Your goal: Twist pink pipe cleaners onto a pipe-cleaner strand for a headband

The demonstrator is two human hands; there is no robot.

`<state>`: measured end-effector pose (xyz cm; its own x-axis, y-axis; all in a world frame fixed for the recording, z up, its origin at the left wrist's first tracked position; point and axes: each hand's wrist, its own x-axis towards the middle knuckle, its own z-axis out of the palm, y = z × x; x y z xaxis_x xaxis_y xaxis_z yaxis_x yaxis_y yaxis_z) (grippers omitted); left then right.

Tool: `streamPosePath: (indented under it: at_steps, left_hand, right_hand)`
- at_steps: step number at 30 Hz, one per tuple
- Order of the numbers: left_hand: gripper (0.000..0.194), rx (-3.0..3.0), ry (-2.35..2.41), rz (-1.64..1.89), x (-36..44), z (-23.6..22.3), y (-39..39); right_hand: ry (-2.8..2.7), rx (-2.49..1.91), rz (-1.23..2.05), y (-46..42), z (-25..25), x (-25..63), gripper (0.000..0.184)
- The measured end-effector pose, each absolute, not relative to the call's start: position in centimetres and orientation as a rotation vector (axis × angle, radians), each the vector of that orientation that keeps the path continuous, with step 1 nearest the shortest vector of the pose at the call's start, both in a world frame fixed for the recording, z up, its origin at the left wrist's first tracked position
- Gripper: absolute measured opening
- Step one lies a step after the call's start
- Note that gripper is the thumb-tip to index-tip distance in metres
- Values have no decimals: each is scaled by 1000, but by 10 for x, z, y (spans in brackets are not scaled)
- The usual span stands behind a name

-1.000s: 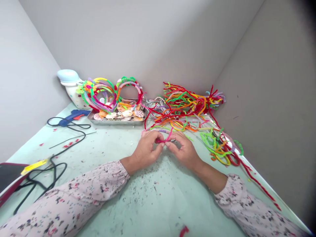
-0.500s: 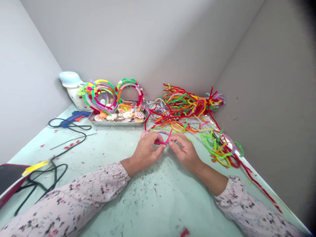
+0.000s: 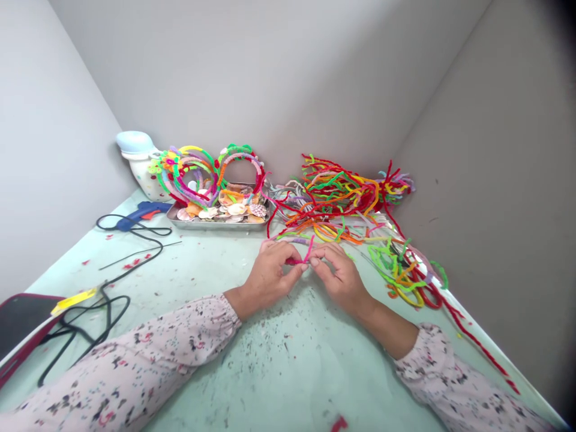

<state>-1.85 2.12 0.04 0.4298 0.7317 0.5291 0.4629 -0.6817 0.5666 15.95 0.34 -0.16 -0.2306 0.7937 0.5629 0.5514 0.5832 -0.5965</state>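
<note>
Over the middle of the table, my left hand (image 3: pixel 272 271) is closed, thumb and index pinching a pink pipe cleaner (image 3: pixel 310 248). One end of it sticks up between the two hands. My right hand (image 3: pixel 339 276) pinches at the same spot from the other side, its fingertips close to my left thumb. Behind the fingers shows the arc of a headband (image 3: pixel 300 240) wrapped in lilac, pink and green; its ends are hidden by my hands.
A metal tray (image 3: pixel 216 226) holds seashells (image 3: pixel 236 209) and finished headbands (image 3: pixel 191 174). Right of it lies a heap of pipe cleaners (image 3: pixel 346 189). At left are a blue glue gun (image 3: pixel 143 213), its black cord (image 3: pixel 157 255), a white container (image 3: pixel 144 171) and a dark red-edged device (image 3: pixel 24 327).
The whole view has shifted slightly, so things sit a little further right. Both hands keep their pinch on the pink pipe cleaner, with only slight finger movement.
</note>
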Motion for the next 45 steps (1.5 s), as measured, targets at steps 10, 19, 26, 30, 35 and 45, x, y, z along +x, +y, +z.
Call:
streamPosePath:
  at_steps: [10, 19, 26, 30, 35, 45]
  left_hand:
    - [17, 2165, 1062, 1101, -18, -1, 22]
    - [19, 2028, 1060, 1098, -15, -5, 25]
    - [17, 2129, 1076, 1103, -14, -7, 23]
    - [19, 2167, 1082, 1145, -13, -7, 22]
    - [22, 2057, 1057, 1211, -17, -3, 23]
    - [24, 1718, 963, 1229, -25, -8, 24]
  right_hand:
    - [-1941, -1093, 301, 6, -3, 160, 11]
    - [-1938, -1083, 275, 8, -6, 160, 9]
    - [-1924, -1075, 224, 10, -7, 161, 4]
    - [-1909, -1064, 227, 8, -7, 160, 4]
    - [-1675, -1129, 347, 11, -7, 162, 16]
    - [-1200, -1178, 783, 27, -19, 171, 32]
